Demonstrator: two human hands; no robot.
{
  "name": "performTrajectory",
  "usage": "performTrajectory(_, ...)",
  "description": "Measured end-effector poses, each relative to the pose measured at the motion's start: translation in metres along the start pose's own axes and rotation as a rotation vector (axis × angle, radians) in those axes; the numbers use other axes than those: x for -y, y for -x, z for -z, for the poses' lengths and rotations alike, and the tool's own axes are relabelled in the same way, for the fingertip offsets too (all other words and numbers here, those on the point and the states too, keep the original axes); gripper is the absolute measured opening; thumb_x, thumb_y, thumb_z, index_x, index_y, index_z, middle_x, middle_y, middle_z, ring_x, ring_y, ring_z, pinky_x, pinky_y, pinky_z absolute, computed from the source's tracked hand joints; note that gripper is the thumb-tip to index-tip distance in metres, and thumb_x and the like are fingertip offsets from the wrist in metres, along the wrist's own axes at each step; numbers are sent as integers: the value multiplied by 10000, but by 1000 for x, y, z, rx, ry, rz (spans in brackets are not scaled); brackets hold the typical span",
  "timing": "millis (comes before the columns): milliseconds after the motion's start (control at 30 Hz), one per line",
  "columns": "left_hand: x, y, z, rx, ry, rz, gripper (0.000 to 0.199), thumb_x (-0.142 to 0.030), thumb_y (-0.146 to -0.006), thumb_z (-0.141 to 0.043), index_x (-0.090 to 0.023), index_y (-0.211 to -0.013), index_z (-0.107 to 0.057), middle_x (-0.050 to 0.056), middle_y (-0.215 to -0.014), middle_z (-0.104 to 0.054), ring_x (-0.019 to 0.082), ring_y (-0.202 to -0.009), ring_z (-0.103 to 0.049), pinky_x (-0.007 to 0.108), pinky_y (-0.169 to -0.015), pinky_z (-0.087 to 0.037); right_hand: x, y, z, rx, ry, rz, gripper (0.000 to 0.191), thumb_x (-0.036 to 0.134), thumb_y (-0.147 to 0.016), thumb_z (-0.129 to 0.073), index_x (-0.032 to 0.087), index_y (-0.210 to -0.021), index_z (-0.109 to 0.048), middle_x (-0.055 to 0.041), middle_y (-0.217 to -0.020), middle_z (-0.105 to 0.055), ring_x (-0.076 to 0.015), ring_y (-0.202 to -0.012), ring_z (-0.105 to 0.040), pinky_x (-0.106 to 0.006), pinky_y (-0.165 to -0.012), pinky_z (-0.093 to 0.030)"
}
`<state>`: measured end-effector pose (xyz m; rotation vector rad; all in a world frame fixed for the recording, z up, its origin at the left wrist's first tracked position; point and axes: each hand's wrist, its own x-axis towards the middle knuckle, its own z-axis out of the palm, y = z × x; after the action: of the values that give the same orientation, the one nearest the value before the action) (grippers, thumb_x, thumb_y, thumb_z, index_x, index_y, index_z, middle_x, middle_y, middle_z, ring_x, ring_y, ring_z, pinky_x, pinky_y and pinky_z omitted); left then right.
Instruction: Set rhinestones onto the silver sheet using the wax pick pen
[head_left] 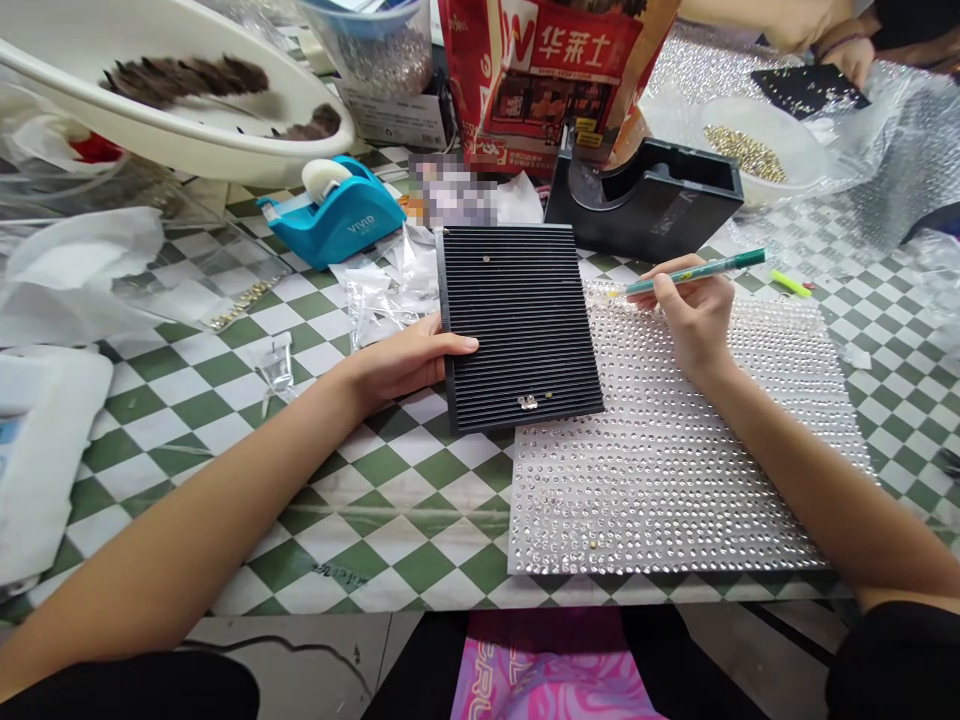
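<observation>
Green-and-white checked tablecloth (375,520) covers the table, which is crowded with craft supplies. Near the middle lies a black ribbed tray (521,325) with a few small metallic studs on it, its lower right corner overlapping a sheet of clear rhinestones (675,480). The left hand (409,365) rests against the tray's left edge, its fingers straight and together, touching without any clear grip. At 2 o'clock, the right hand (694,320) sits over the sheet's top edge, its fingers closed around a green pen (694,275) whose yellow tip points left, just beside the tray. A black tape dispenser (645,195) stands at 1 o'clock, and a blue tape dispenser (334,210) at 11 o'clock. Farther out are a red snack bag (555,80) at 12 o'clock, a white bowl (757,170) of gold studs at 1 o'clock and a white basin (180,130) of dark feathers at 10 o'clock. A co-worker's hand (851,58) shows at the top right corner.
</observation>
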<state>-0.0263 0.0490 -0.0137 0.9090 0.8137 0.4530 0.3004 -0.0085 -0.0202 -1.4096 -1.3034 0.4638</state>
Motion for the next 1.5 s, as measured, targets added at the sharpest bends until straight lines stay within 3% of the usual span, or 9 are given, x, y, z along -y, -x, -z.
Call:
performTrajectory(233, -2, 1, -2, 3, -15, -5, 577, -120, -754, -799, -160, -1315, -669, 139, -1318, -788, 362, -1332, -694, 424, -1106, -602, 3, 4, -2, 44, 36, 47, 229, 503, -908, -736, 294, -836, -673, -50, -812, -745, -262, -754, -765, -466, -697, -647)
performTrajectory(500, -2, 1, -3, 20, -33, -13, 574, -145, -754, -814, -155, -1310, -670, 161, -1351, -767, 381, -1372, -661, 420, -1111, -600, 10, 5, -3, 26, 32, 39, 311, 608, -881, -725, 304, -849, -672, -31, -822, -737, -239, -758, -757, -440, -726, -672)
performTrajectory(767, -2, 3, -4, 10, -30, 8, 558, -139, -770, -809, -159, -1310, -670, 157, -1342, -772, 375, -1364, -668, 428, -1116, -597, 11, 5, -3, 81, 68, 83, 174, 460, -877, -752, 296, -861, -696, -34, -896, -738, -245, -845, -765, -439, -772, -673)
performTrajectory(900, -2, 3, -2, 8, -16, 6, 554, -123, -765, -810, -143, -1299, -664, 164, -1322, -778, 371, -1353, -677, 420, -1116, -597, 10, 5, -1, 98, 14, 63, 177, 450, -887, -736, 287, -844, -683, -29, -835, -726, -239, -797, -764, -439, -744, -669)
performTrajectory(1133, -1, 2, -3, 1, -16, 9, 542, -130, -782, -805, -148, -1307, -669, 162, -1326, -778, 368, -1357, -674, 413, -1116, -597, 11, 4, -2, 64, 13, 27, 280, 573, -875, -743, 301, -857, -680, -29, -826, -747, -239, -774, -764, -436, -757, -682)
performTrajectory(1500, -1, 2, -2, 8, -29, 5, 546, -145, -793, -797, -157, -1324, -670, 162, -1331, -775, 366, -1352, -679, 415, -1110, -599, 9, 6, -1, 50, 5, 38, 210, 480, -872, -754, 297, -812, -670, -32, -808, -706, -247, -755, -761, -459, -732, -674)
